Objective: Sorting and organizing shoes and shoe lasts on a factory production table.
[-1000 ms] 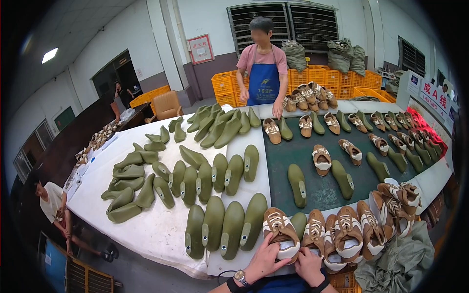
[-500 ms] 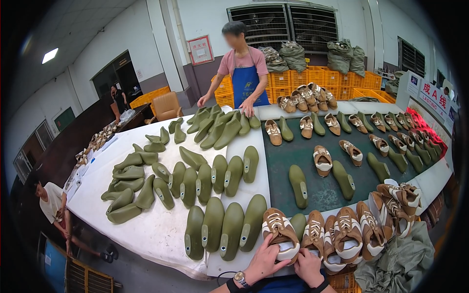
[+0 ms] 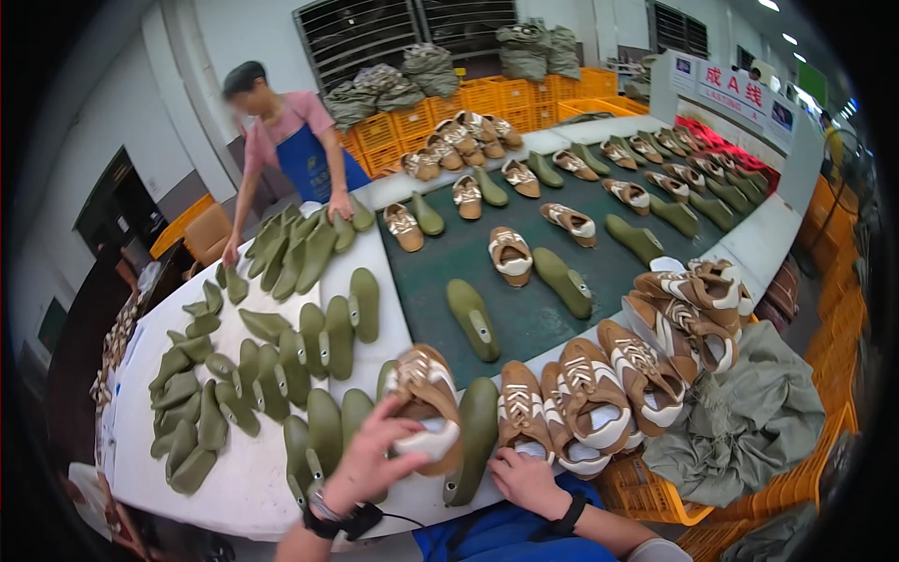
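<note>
Close by, green lasts (image 3: pixel 323 426) flank held shoe (image 3: pixel 426 403).

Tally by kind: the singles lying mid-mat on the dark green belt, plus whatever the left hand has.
Bare green shoe lasts: 3
Brown-and-white shoes on the mat: 2
Brown shoe gripped by the left hand: 1
Total: 6
</note>
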{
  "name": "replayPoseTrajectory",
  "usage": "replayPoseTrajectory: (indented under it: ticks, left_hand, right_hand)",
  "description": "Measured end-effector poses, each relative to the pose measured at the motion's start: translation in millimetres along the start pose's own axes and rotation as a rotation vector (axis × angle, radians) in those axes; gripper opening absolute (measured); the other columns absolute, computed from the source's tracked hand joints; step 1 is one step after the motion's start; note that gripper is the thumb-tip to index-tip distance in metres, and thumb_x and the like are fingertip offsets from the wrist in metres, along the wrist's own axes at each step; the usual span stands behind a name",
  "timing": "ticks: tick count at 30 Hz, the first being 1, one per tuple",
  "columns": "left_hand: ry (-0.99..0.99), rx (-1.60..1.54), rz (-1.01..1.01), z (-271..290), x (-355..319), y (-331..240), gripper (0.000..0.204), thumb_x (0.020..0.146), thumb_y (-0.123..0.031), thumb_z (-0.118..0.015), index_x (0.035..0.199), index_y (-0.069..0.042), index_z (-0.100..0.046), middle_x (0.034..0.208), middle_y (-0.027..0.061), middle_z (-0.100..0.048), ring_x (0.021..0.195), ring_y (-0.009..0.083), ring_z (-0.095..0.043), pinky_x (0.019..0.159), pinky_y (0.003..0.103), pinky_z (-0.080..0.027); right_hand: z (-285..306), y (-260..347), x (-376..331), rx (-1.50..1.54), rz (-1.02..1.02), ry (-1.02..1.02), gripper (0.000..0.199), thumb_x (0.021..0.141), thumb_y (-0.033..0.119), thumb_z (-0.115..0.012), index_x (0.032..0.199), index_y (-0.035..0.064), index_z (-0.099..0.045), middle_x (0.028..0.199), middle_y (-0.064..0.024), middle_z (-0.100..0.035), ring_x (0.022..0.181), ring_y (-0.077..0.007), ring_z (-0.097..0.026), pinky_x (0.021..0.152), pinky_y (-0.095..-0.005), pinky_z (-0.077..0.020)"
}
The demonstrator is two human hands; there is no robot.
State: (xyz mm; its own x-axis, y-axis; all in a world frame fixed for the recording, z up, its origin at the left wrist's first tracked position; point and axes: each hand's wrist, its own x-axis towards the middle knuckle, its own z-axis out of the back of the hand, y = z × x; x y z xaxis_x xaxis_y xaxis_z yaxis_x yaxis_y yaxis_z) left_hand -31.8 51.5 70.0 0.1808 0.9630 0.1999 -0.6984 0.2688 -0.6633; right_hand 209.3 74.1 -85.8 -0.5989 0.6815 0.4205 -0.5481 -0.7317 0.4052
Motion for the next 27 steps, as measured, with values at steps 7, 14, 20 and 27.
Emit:
replayPoseTrajectory:
  ticks: [7,14,20,27]
  left_hand:
    - [0.084,0.155,0.023,-1,174,109,0.039,0.068,-0.022,-0.076,0.098,0.000,-0.063,0.105,0.0157,-0.061,0.119,0.0361,-0.043,0.099,0.039,-0.037]
    - [-0.114,0.312,0.103,-73,266,317,0.031,0.064,0.003,-0.063,0.094,-0.002,-0.066,0.130,0.0222,-0.040,0.118,0.0391,-0.042,0.100,0.042,-0.037]
    - [-0.090,0.244,0.172,-94,287,325,0.043,0.067,0.010,-0.053,0.108,0.000,-0.059,0.130,0.0251,-0.039,0.122,0.0397,-0.039,0.102,0.037,-0.036]
    - [0.164,0.429,0.076,30,228,270,0.055,0.069,-0.016,-0.068,0.120,-0.006,-0.050,0.117,0.0212,-0.052,0.106,0.0369,-0.051,0.095,0.040,-0.040]
  right_hand:
    - [9,-6,1,0.091,-0.021,0.069,0.017,0.077,0.016,-0.061,0.093,0.0095,-0.059,0.089,-0.0044,-0.054,0.067,-0.0205,-0.059,0.054,-0.0308,-0.0492]
    - [24,-10,3,0.257,-0.124,0.180,0.019,0.079,0.018,-0.060,0.096,0.0117,-0.062,0.099,-0.0050,-0.057,0.071,-0.0228,-0.061,0.055,-0.0343,-0.0497]
    - [24,-18,8,0.258,-0.113,0.037,0.016,0.079,0.016,-0.059,0.094,0.0118,-0.061,0.095,-0.0030,-0.056,0.062,-0.0219,-0.060,0.049,-0.0332,-0.0484]
    - [13,-11,-4,0.203,-0.051,0.065,0.014,0.078,0.017,-0.062,0.091,0.0116,-0.061,0.088,0.0002,-0.056,0.064,-0.0170,-0.059,0.052,-0.0283,-0.0495]
